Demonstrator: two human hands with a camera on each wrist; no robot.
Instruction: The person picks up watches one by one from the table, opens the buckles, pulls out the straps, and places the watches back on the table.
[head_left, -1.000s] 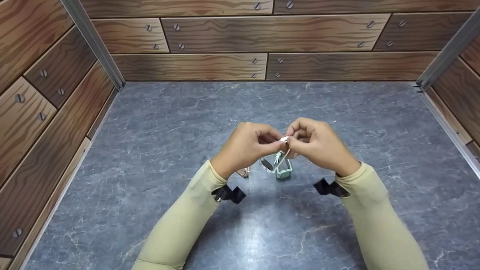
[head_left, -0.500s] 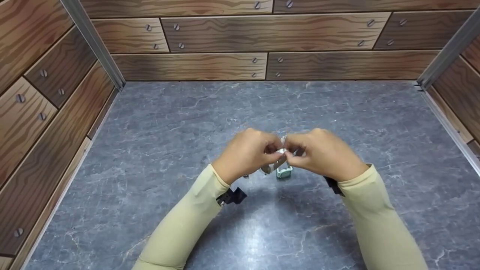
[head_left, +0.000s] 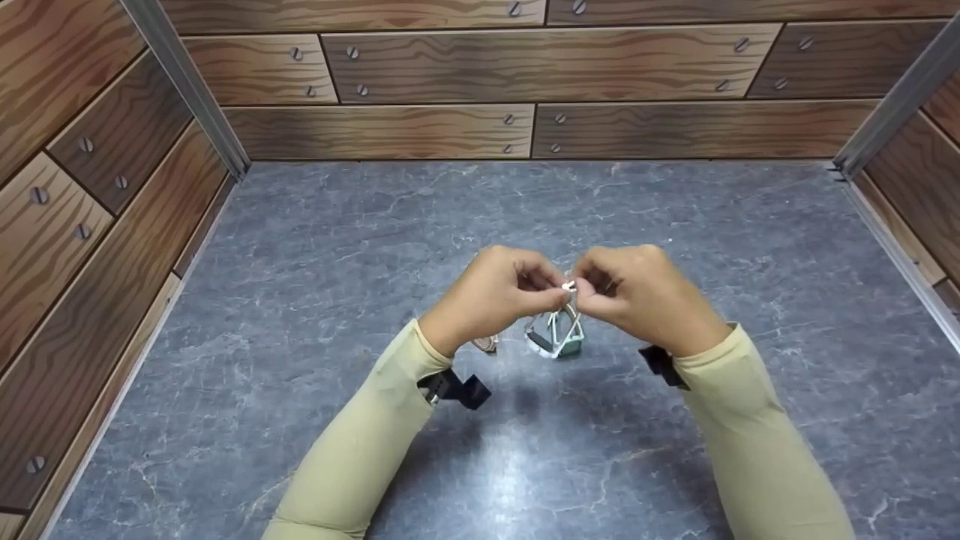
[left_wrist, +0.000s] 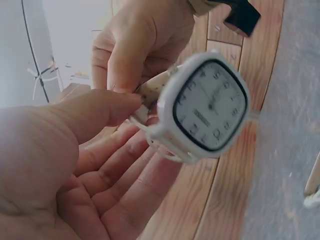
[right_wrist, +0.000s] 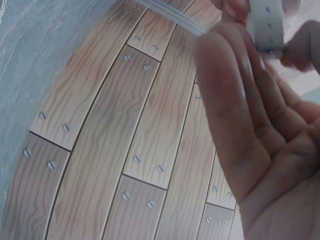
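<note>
Over the middle of the grey marbled bench (head_left: 360, 247), well apart from its back edge and about midway between its left and right edges, we see a person's two hands at close work. The left hand (head_left: 501, 289) and the right hand (head_left: 637, 289) nearly meet, each pinching a part of one wristwatch between thumb and fingers, with little gap left in either grip. That white watch (left_wrist: 210, 107) hangs in the air from their fingertips, its squarish case swinging free below. We judge it light, with a hard, smooth case and a glass that could scratch or slip; the sides of the case look the safer hold there. The pale strap (right_wrist: 270, 25), pierced with holes, looks soft and bendable, best taken close to its ends.

Much escapes us. The fingers cover the fastening, and we cannot tell whether it is joined. From the head, the hanging watch partly masks a green watch (head_left: 571, 345) lying on the bench; the left hand half hides a brownish watch (head_left: 486, 343). The right wrist's view cuts off the case, and the dial's small print is unreadable.
</note>
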